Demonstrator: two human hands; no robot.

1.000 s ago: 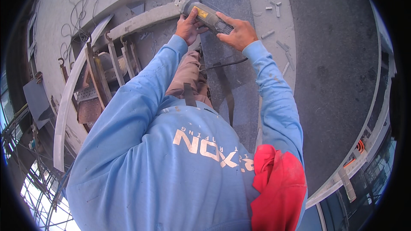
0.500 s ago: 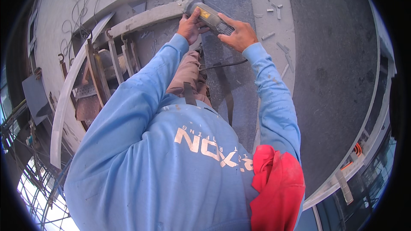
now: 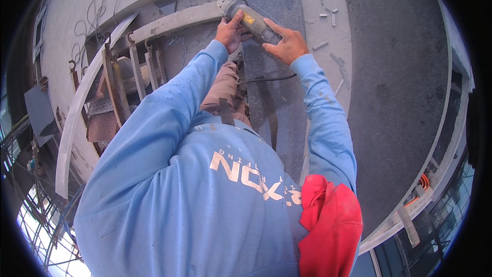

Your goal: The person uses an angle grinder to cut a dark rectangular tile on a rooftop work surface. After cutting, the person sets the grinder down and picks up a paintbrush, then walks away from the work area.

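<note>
The biggest thing was the speckled grey stone slab (image 3: pixel 284 107). A long concrete beam (image 3: pixel 177 24) lay to the left of the slab, so the tool needed room not to bump it. The angle grinder (image 3: pixel 251 19) slanted over the slab's far left part, with its head at that far corner. I could not see its disc well.

The right hand (image 3: pixel 292 45), above the slab, was wrapped round the grinder's back end. The left hand (image 3: pixel 230 36), by the slab's left edge, held the grinder near its head, thumb on its side. Two firm hands and a slow, light push seemed best. Bare fingers were safest well behind the disc. A black cord (image 3: pixel 269 78) crossed the slab and was best kept away from it. Little grey strips (image 3: pixel 336 60) lay right of the slab.
</note>
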